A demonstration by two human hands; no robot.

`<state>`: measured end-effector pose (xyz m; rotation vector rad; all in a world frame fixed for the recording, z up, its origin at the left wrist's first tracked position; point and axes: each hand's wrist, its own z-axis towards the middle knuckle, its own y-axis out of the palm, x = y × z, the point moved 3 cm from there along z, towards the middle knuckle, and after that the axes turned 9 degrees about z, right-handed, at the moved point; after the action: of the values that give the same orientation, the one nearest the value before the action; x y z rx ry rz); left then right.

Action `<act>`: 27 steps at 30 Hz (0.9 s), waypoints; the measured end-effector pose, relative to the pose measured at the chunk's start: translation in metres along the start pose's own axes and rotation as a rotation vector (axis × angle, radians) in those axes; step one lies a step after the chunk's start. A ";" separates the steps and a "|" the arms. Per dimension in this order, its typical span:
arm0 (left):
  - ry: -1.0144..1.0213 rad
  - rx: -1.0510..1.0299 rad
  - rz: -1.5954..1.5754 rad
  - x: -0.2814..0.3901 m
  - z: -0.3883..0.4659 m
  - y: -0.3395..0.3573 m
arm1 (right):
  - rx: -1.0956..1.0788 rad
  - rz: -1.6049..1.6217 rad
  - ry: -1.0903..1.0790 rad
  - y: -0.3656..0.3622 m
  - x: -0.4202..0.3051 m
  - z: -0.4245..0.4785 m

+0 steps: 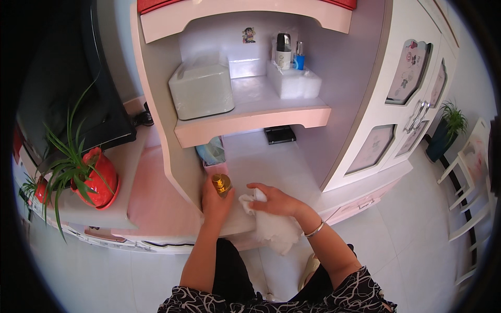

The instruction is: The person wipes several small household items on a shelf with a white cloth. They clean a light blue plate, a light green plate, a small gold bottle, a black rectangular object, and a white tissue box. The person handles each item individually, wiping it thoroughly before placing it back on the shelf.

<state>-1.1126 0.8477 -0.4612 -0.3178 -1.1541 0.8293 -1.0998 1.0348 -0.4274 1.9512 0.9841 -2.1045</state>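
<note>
My left hand (216, 199) is closed around a small bottle with a shiny gold top (221, 184), held upright over the lower shelf of a pink and white cabinet. To its right, my right hand (276, 200) grips a crumpled white cloth (276, 231), which hangs down past the shelf's front edge. The bottle and the cloth are apart. Just behind my left hand stands a pink box (216, 168) with a bluish plastic bag in it. A flat black object (280, 134) lies farther back on the lower shelf (266, 160).
The upper shelf (254, 121) carries a plastic-covered box (201, 92) and a white foam block (299, 84) with a black-capped bottle (283, 53) and a blue bottle (299, 61). A red plant pot (101, 184) stands left; cabinet doors (375, 144) and a white chair (469, 168) are right.
</note>
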 end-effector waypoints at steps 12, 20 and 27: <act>0.168 -0.130 -0.125 0.100 0.058 0.082 | 0.422 0.182 -0.058 -0.068 0.007 -0.011; 0.207 -0.171 -0.117 0.119 0.097 0.164 | 0.606 0.266 0.004 -0.093 0.053 -0.002; 0.237 -0.191 -0.137 0.114 0.103 0.203 | 0.610 0.310 0.012 -0.098 0.073 0.001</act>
<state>-1.2708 1.0469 -0.4677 -0.4763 -1.0214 0.5465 -1.1605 1.1360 -0.4574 2.1722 0.0022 -2.3745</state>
